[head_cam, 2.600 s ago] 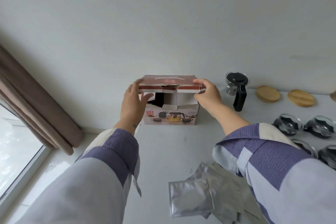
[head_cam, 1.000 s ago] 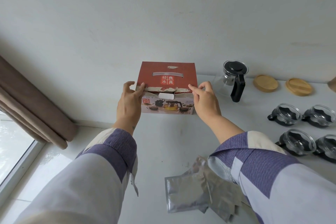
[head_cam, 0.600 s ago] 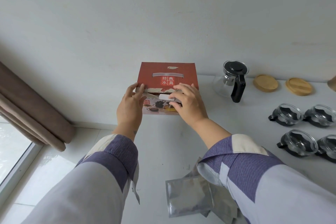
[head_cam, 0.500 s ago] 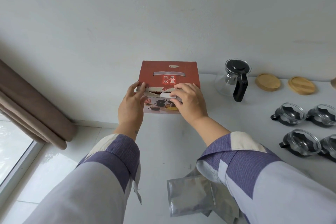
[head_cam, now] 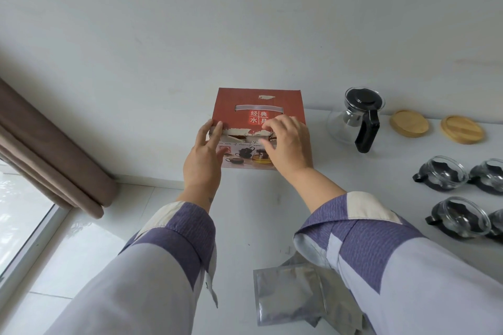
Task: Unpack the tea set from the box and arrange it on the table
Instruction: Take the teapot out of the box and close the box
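The red tea set box (head_cam: 258, 102) stands on the white table (head_cam: 258, 212) against the wall, its lid folded down. My left hand (head_cam: 202, 163) rests on the box's front left corner, fingers spread over the torn lid edge. My right hand (head_cam: 287, 144) lies on the front right of the lid, fingers pressing the flap at the seam. To the right stand a glass teapot (head_cam: 353, 117) with a black lid and handle, two wooden coasters (head_cam: 408, 123), and several glass cups (head_cam: 442, 177) in black holders.
Crumpled silver foil bags (head_cam: 291, 296) lie at the table's near edge between my sleeves. A brown curtain (head_cam: 46, 149) hangs at the left beside a window (head_cam: 19, 226). The tiled floor (head_cam: 68, 253) shows to the left of the table.
The box lid has gone from raised and open to folded down. My right hand slid from the box's right edge toward the middle of the front flap; my left hand stayed at the left corner.
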Tool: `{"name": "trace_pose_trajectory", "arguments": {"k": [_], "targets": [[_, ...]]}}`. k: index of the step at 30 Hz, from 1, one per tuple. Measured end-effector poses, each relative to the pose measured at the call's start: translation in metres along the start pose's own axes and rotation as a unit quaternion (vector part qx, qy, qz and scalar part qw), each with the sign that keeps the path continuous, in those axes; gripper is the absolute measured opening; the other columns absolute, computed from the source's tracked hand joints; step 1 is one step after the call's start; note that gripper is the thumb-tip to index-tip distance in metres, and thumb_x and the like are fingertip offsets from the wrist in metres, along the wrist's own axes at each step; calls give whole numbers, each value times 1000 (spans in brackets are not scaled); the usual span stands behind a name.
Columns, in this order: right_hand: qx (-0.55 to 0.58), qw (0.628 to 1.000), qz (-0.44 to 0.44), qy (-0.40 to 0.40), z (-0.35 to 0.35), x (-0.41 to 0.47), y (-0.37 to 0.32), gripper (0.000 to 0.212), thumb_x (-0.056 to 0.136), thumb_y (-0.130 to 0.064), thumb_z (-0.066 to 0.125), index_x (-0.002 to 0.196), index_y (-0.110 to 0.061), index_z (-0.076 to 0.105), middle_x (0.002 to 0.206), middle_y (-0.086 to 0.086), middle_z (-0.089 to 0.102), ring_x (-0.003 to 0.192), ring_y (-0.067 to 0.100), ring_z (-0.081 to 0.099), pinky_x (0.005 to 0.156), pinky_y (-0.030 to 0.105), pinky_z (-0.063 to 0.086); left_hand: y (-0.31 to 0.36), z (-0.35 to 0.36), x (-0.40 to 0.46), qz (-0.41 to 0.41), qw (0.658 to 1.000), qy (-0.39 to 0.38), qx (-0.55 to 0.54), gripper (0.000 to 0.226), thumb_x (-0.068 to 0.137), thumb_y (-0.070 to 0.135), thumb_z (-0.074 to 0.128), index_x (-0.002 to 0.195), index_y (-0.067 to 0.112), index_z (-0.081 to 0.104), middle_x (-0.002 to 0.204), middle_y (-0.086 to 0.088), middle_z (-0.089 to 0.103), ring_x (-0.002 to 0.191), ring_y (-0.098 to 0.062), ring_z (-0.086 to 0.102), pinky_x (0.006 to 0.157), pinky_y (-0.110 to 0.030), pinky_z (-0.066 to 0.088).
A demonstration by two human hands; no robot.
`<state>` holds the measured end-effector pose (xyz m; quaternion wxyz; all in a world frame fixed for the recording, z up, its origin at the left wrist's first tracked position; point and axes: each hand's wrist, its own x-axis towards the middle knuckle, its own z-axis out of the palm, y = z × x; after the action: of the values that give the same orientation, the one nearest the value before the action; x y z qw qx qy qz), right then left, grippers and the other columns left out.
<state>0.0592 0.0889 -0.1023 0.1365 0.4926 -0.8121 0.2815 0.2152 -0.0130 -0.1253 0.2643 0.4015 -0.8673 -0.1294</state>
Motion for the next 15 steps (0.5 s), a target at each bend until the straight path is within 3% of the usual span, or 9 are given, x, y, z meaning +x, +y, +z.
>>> {"name": "trace_pose_trajectory", "arguments": {"k": [3, 5, 6, 9, 13, 15], "targets": [[-49, 997, 43, -44, 0, -14, 21, 51, 77, -39, 73, 125, -27, 59, 137, 10, 50, 130, 35, 42, 108, 56, 31, 2, 0, 0, -7, 1000, 0, -4, 56, 93, 20, 58, 145, 25, 36, 150, 10, 30, 90, -24, 65, 65, -34, 52], [6, 992, 104, -66, -4, -23, 35, 58, 84, -31, 68, 138, -30, 47, 152, 13, 31, 139, 36, 29, 111, 52, 31, 3, 0, 1, -8, 1000, 5, -11, 54, 94, 21, 57, 143, 25, 37, 150, 11, 30, 89, -26, 65, 65, -35, 52], [50, 988, 130, -72, -5, -25, 40, 59, 88, -26, 65, 141, -30, 42, 153, 12, 28, 139, 33, 31, 110, 47, 36, 5, 1, 3, -10, 1000, 6, -13, 53, 94, 22, 56, 144, 25, 37, 151, 11, 30, 91, -26, 65, 66, -35, 52], [133, 979, 144, -48, -5, -20, 48, 59, 89, -11, 63, 143, -24, 42, 143, 6, 47, 125, 24, 51, 103, 34, 44, 12, 5, 16, -59, 998, 0, -37, 55, 97, 25, 51, 147, 28, 30, 154, 9, 28, 106, -24, 61, 76, -36, 49], [153, 974, 163, -26, 1, -1, 51, 56, 88, -6, 63, 140, -19, 47, 140, 5, 52, 123, 22, 54, 104, 31, 43, 21, 15, 49, -154, 982, -31, -107, 65, 97, 28, 51, 151, 23, 15, 133, -7, 54, 115, -28, 54, 89, -41, 47], [155, 972, 177, -25, 4, 10, 54, 55, 89, -5, 60, 140, -19, 46, 141, 4, 51, 124, 22, 53, 105, 30, 42, 23, 21, 64, -177, 974, -44, -137, 60, 96, 26, 51, 148, 21, 22, 128, -8, 57, 115, -29, 55, 90, -44, 48]]}}
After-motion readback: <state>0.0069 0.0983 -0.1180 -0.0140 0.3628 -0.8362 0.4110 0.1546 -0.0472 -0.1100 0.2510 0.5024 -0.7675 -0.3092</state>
